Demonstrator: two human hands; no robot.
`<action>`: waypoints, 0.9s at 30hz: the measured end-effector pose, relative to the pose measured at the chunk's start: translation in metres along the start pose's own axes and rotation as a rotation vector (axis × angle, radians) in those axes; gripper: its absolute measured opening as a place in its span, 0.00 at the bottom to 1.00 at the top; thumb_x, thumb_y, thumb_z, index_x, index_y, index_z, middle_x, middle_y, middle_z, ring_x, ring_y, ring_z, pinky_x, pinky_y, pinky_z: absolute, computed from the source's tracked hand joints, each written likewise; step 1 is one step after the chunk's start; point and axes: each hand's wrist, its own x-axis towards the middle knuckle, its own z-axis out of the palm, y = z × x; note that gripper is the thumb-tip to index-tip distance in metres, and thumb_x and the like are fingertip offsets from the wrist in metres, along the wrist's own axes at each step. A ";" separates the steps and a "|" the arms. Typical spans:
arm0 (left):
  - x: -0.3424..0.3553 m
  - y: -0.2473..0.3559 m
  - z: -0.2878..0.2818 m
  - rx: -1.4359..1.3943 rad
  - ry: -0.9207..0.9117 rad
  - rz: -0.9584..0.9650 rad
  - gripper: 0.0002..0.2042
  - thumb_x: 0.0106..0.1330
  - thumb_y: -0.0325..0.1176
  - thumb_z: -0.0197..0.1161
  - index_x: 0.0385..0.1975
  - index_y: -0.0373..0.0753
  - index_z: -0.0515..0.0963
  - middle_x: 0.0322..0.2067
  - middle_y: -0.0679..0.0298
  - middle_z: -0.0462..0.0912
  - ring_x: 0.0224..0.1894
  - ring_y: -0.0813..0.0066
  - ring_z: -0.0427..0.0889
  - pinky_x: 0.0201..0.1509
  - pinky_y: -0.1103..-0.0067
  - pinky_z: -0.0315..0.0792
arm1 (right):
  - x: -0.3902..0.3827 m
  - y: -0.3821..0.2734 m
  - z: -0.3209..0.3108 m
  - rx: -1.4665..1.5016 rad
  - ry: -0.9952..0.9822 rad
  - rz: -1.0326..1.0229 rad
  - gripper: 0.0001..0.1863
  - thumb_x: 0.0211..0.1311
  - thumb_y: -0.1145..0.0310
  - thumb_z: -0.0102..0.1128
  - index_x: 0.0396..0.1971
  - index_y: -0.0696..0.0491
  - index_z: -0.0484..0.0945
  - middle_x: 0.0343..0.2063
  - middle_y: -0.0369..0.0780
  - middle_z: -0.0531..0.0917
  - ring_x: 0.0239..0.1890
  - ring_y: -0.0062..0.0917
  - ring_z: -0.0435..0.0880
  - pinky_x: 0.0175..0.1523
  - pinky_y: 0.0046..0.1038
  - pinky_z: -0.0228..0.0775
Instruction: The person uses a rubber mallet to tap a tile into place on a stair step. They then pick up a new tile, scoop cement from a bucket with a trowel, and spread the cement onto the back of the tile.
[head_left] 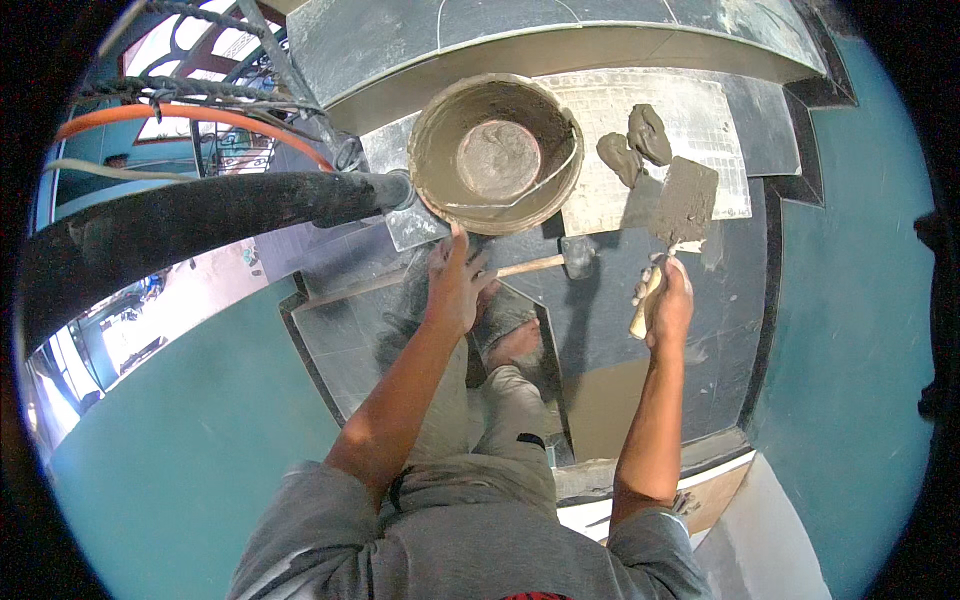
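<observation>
My right hand (pixel 672 300) is wrapped round the pale handle of a trowel (pixel 688 200), whose flat blade is coated with grey mortar. The blade hangs over the near right part of a light tile with a grid pattern (pixel 585 200). Two lumps of wet mortar (pixel 648 135) lie on that tile, just beyond the blade. My left hand (pixel 458 285) has its fingers stretched out, with one fingertip at the near rim of a mortar-caked bucket (pixel 425 190). Whether it presses on the rim I cannot tell. The bucket has a wire handle and a round patch of residue inside.
A mallet (pixel 578 257) with a wooden handle lies on the dark tiled step near my left hand. A thick black rail (pixel 200 215) and an orange hose (pixel 190 112) come in from the left. Teal walls (pixel 850 330) flank the stairs; another step (pixel 600 25) rises beyond the bucket.
</observation>
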 end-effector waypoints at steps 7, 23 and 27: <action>0.006 0.054 0.032 -0.063 -0.009 -0.079 0.59 0.62 0.84 0.47 0.81 0.43 0.45 0.79 0.45 0.50 0.78 0.35 0.55 0.72 0.44 0.61 | -0.010 -0.023 0.011 0.019 0.009 -0.016 0.16 0.76 0.59 0.49 0.49 0.54 0.77 0.29 0.38 0.80 0.24 0.24 0.77 0.28 0.28 0.72; 0.056 0.064 0.003 0.322 -0.062 0.675 0.29 0.73 0.28 0.68 0.68 0.24 0.63 0.54 0.49 0.82 0.55 0.69 0.82 0.57 0.76 0.77 | -0.048 -0.048 0.035 -0.319 -0.121 -0.185 0.15 0.74 0.64 0.48 0.50 0.57 0.75 0.30 0.38 0.79 0.27 0.23 0.79 0.30 0.28 0.74; 0.053 0.094 0.010 0.523 -0.201 0.754 0.26 0.76 0.30 0.65 0.68 0.23 0.69 0.58 0.51 0.82 0.58 0.70 0.81 0.64 0.76 0.74 | -0.061 -0.072 0.065 -0.484 -0.437 0.005 0.15 0.75 0.63 0.52 0.50 0.57 0.77 0.31 0.37 0.80 0.28 0.23 0.81 0.29 0.28 0.76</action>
